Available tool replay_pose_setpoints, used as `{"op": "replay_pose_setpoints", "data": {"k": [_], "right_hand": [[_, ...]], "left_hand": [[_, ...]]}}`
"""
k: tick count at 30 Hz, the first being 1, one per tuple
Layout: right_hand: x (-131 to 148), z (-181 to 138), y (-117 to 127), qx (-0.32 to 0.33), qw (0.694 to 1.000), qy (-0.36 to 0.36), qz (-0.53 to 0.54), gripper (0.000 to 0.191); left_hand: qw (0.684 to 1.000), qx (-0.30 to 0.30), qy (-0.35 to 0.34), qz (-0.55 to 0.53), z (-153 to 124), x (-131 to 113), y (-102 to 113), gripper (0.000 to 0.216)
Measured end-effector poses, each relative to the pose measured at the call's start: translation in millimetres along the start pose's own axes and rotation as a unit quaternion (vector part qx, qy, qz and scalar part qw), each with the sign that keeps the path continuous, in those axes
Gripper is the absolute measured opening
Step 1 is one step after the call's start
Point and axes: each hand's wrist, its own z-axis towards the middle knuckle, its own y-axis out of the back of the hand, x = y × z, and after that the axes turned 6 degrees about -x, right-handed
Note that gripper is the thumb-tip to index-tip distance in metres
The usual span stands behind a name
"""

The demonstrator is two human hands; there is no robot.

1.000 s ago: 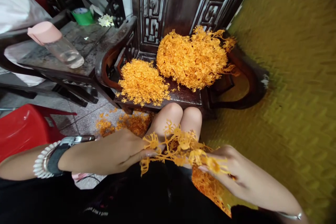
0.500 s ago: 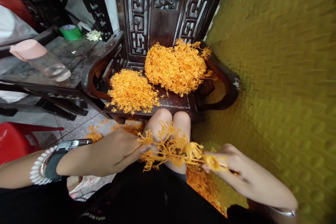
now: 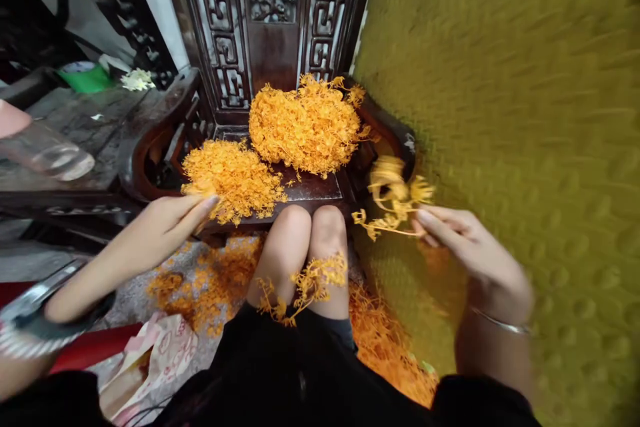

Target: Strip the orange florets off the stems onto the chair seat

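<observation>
- A loose orange sprig (image 3: pixel 305 283) lay across the person's knees, just before the carved chair (image 3: pixel 280 47); nothing held it, and it looked liable to slide to the floor.
- The right hand (image 3: pixel 470 247), right of the chair, pinched a blurred orange cluster (image 3: pixel 393 197) by its thin stem between closed fingers; so slight a grip could have let it drop or snap.
- The left hand (image 3: pixel 160 223) reached the smaller orange pile (image 3: pixel 233 177) at the seat's front edge, fingers extended; whether they held anything could not be told, and a nudge might have spilled pieces.
- The larger heap (image 3: pixel 305 123) sat behind; motion blur hid fine detail.
</observation>
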Motion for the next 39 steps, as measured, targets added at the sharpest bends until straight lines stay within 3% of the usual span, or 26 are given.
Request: {"op": "replay_pose_setpoints", "data": {"k": [2,5,7,12,16,23,27,30,32,34,35,37,39], "right_hand": [[8,12,-22,0.013,0.997,0.043,0.058,0.047],[13,21,-45,0.015,0.990,0.057,0.128,0.046],[12,24,-52,0.018,0.980,0.047,0.193,0.043],[14,35,-62,0.036,0.922,0.009,0.385,0.035],[16,45,-68,0.059,0.898,-0.006,0.436,0.033],[18,55,-75,0.057,0.888,-0.014,0.456,0.033],[20,59,-81,0.056,0.869,-0.008,0.492,0.030],[28,63,-92,0.047,0.860,-0.015,0.508,0.031],[34,67,-102,0.041,0.851,-0.023,0.522,0.031],[39,70,-114,0.047,0.841,-0.025,0.538,0.030],[41,71,-120,0.059,0.838,-0.026,0.542,0.030],[43,73,-129,0.087,0.838,-0.031,0.538,0.029],[44,71,-137,0.095,0.845,-0.048,0.524,0.029]], "left_hand": [[1.000,0.002,0.017,0.025,28,11,-29,0.045],[0.982,-0.102,0.082,0.133,81,44,-69,0.045],[0.966,-0.136,0.127,0.178,112,75,-89,0.046],[0.959,-0.142,0.123,0.211,143,136,-127,0.059],[0.956,-0.173,0.153,0.183,147,150,-133,0.058],[0.949,-0.170,0.217,0.154,157,152,-114,0.048],[0.945,-0.236,0.187,0.128,154,126,-106,0.079],[0.955,-0.289,0.064,-0.018,140,72,-107,0.081],[0.946,-0.248,-0.031,-0.206,123,25,-113,0.078],[0.905,-0.092,-0.128,-0.395,104,-20,-121,0.092],[0.876,-0.045,-0.162,-0.452,95,-40,-124,0.103],[0.852,-0.016,-0.172,-0.494,83,-71,-127,0.112],[0.862,-0.047,-0.139,-0.486,78,-88,-124,0.103]]}}
